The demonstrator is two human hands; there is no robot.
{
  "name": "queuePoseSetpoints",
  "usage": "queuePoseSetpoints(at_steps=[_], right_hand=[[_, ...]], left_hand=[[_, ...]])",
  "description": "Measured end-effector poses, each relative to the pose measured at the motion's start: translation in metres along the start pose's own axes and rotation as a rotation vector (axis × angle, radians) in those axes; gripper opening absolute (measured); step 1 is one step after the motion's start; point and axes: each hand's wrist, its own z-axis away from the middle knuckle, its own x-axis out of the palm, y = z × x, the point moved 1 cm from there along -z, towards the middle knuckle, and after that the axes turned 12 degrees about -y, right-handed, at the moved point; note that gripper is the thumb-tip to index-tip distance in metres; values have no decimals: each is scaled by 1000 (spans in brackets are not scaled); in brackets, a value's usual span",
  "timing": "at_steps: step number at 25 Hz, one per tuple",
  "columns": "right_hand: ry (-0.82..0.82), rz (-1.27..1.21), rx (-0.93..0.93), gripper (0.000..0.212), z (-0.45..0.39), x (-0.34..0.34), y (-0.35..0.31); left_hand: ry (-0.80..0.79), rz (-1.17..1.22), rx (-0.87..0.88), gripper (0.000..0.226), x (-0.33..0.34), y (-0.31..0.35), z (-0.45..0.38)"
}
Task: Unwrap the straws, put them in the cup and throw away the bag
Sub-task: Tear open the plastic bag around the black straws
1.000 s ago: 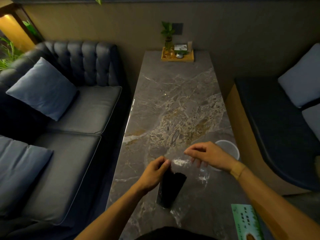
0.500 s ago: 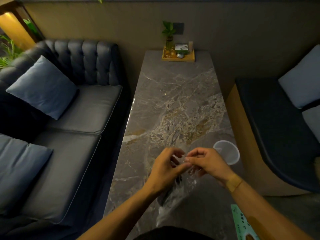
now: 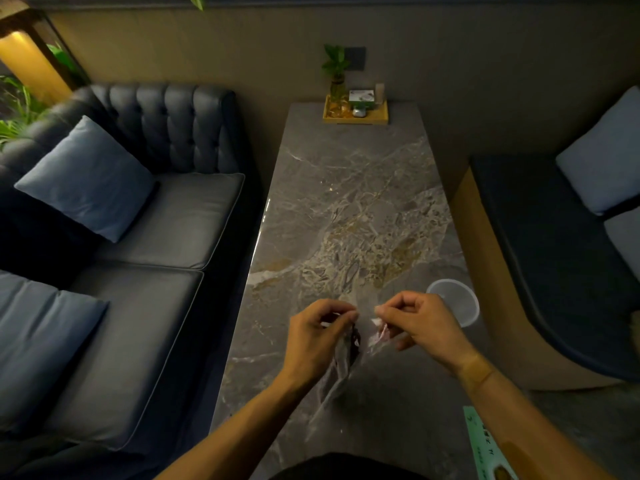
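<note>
Lower centre of frame: left hand (image 3: 317, 336) and right hand (image 3: 420, 322) each pinch one top edge of the clear bag (image 3: 341, 368), pulling its mouth apart above the marble table (image 3: 346, 209); dark straws (image 3: 355, 337) inside; cup (image 3: 457, 303) stands just right of the right hand

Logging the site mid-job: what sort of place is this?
Probably a cafe or lounge seating booth: a long marble table flanked by a tufted leather sofa and a cushioned bench, with a condiment tray at the wall end.
</note>
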Motion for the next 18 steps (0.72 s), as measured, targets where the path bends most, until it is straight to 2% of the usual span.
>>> queuePoseSetpoints(at_steps=[4,8,11,12,14,16,18], right_hand=[[164,257,-47,13,7,-21,0],[295,585,-82,16,13,-31,-2],[342,678,-51,12,16,-30,-6],[379,686,-89,12,18,-27,-8],[448,720,-280,14,22,-14,-16],[375,826,-345,21,21,5,-25],[278,964,-214,46,9,23,-31]], left_hand=[[76,26,-46,23,-24,4,4],[111,24,-53,17,-32,6,9],[91,26,-55,13,-27,5,11],[82,21,-52,13,-24,5,12],[74,5,-37,11,-17,6,13],[75,-7,-16,10,-8,7,14],[68,-24,16,8,2,7,16]])
